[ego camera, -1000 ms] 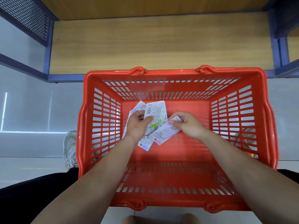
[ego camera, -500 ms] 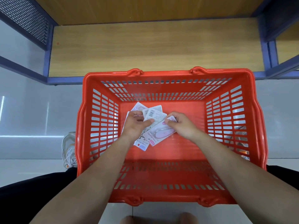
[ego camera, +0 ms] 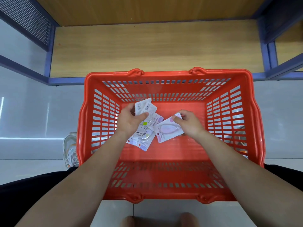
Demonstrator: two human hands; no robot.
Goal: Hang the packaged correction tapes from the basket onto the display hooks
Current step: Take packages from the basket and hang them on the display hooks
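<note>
A red plastic basket stands on the floor below me. Both my hands are inside it. My left hand grips a fanned stack of packaged correction tapes, barcode backs facing up, with more packs hanging below my palm. My right hand pinches the top corner of a single pack, its pink-and-white correction tape showing through the blister. That pack is held apart, to the right of the stack. No display hooks are in view.
A low wooden shelf with a blue metal frame runs just behind the basket. A perforated metal panel stands at the upper left. A white sneaker sits by the basket's left side on the pale tiled floor.
My right hand has pulled its single pack away to the right, off the stack. My left hand has lifted the stack slightly. The view has shifted, so the basket sits lower and to the right.
</note>
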